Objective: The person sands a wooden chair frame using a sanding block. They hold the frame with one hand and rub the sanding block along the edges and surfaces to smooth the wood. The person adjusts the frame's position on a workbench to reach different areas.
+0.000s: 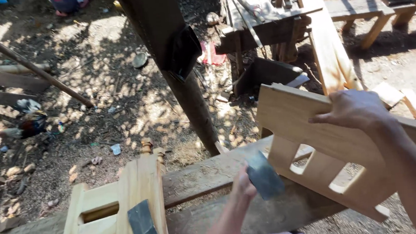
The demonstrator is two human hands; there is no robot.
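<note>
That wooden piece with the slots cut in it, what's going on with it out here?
A person holds the slotted wooden panel tilted up off a rough beam, the right hand gripping its top edge. The left hand presses a dark grey sheet, likely sandpaper, against the panel's lower edge. A second pale wooden frame rests on the beam to the left, with another dark sheet lying on it. The ground is dirt and scraps.

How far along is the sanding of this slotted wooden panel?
Done: the slots are already cut in the wooden panel. In hand: the right hand grips its top edge while the left hand presses dark sandpaper to its lower corner. Left: cannot tell how much remains unsanded.
</note>
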